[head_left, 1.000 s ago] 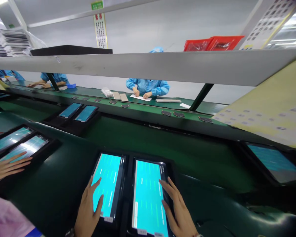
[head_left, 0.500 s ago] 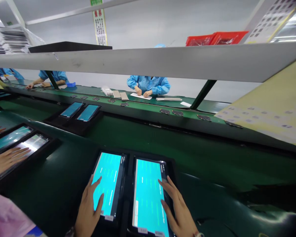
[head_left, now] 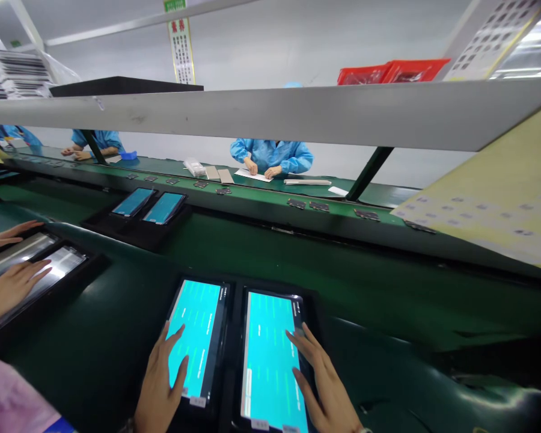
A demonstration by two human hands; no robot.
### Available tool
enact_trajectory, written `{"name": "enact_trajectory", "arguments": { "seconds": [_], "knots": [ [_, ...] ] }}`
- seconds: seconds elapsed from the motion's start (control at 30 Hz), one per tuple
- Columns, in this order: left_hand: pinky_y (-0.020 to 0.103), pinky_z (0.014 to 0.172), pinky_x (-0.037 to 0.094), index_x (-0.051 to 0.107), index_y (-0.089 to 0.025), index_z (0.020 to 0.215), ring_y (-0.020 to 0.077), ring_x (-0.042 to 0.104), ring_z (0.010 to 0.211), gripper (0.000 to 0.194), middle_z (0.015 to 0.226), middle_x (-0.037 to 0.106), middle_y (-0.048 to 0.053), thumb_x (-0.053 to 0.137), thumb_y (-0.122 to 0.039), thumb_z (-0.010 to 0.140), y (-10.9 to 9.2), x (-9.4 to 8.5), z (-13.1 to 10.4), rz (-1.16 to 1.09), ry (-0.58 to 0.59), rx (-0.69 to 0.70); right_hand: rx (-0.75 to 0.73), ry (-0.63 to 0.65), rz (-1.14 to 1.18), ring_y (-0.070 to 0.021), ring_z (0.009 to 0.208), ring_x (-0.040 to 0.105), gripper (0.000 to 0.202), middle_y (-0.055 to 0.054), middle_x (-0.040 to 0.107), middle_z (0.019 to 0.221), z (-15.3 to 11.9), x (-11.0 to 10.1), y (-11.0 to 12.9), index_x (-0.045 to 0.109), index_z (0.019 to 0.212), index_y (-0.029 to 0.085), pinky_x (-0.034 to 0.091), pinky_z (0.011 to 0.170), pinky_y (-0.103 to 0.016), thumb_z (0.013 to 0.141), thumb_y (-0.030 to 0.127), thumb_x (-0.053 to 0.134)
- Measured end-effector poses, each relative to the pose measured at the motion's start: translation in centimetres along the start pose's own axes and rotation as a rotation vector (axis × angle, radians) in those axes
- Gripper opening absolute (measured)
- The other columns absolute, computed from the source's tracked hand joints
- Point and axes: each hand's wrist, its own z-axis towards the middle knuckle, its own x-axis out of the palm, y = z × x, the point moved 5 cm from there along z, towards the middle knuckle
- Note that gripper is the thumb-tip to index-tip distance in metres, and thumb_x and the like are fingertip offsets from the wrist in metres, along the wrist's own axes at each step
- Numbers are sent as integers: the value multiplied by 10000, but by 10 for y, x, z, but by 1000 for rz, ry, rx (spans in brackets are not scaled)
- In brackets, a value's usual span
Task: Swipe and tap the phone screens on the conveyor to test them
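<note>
Left hand (head_left: 160,385) lies flat, fingers spread, on the lower part of the left glowing cyan touchscreen panel (head_left: 197,337); open grip, holding nothing, thumb and fingertips touching the glass. Right hand (head_left: 324,388) likewise flat and spread on the right edge of the right glowing cyan touchscreen panel (head_left: 270,358), fingers resting on screen and black bezel, nothing clasped. Both panels sit side by side, long edges just beside each other, in a black rectangular carrier tray (head_left: 234,288) on the dark green conveyor belt (head_left: 365,288), close to the bottom of the view. Each panel has a small white label at its near end. To the left, a second black tray (head_left: 88,264) carries two panels showing pale grey glare; a co-worker's hand (head_left: 9,288) lies flat on the nearer one, and another co-worker's hand (head_left: 9,236) touches the far one. A pink sleeve (head_left: 13,400) shows at bottom left. Further up the belt, a third tray holds two more cyan panels (head_left: 148,204), well apart from any hand. Beyond the belt, a green tabletop (head_left: 261,195) carries small dark parts in a row. A person in a blue smock (head_left: 273,155) has both hands on a white sheet (head_left: 252,175). A grey overhead shelf (head_left: 297,114) spans the view, with red plastic bins (head_left: 392,71) on it. A yellowish sheet (head_left: 491,204) hangs at right.
</note>
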Motion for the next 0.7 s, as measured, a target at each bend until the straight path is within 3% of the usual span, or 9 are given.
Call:
{"name": "enact_trajectory", "arguments": {
  "seconds": [0.23, 0.33, 0.4, 0.5, 0.7],
  "knots": [
    [595, 1018, 552, 392, -357, 1468, 328, 457, 1400, 455, 1541, 429, 79, 425, -438, 1022, 0, 1, -1, 17, 30, -15, 12, -18, 15, -261, 1484, 310, 493, -29, 301, 1602, 0, -2, -1, 255, 1517, 427, 454, 1140, -537, 1039, 424, 373],
    [557, 1023, 564, 402, -336, 1468, 313, 459, 1402, 445, 1539, 430, 89, 424, -397, 1028, -2, 1, -3, 39, 28, -16, -10, -8, 13, -279, 1464, 347, 508, -15, 317, 1600, -1, 1, -4, 262, 1522, 437, 522, 1079, -520, 1028, 443, 384],
    [514, 1029, 571, 407, -318, 1468, 298, 455, 1406, 442, 1538, 431, 96, 426, -371, 1031, -4, 1, -3, 56, 20, -7, 53, 3, 53, -283, 1455, 364, 487, 10, 298, 1610, -1, 2, -5, 291, 1508, 456, 540, 1060, -518, 1027, 472, 368],
    [448, 1022, 587, 400, -304, 1472, 274, 458, 1406, 439, 1531, 439, 100, 425, -332, 1035, -8, 1, -3, 60, 10, 26, 154, 11, 135, -286, 1478, 319, 464, 32, 278, 1621, -1, 2, 2, 328, 1492, 449, 460, 1127, -586, 1033, 508, 304],
    [429, 973, 614, 388, -315, 1466, 259, 508, 1366, 429, 1524, 444, 102, 422, -329, 1039, -12, -1, -1, 83, -1, 58, 115, -41, 132, -305, 1467, 338, 458, -19, 303, 1608, 1, -5, 20, 395, 1468, 376, 411, 1154, -607, 1030, 494, 332]
  ]
}}
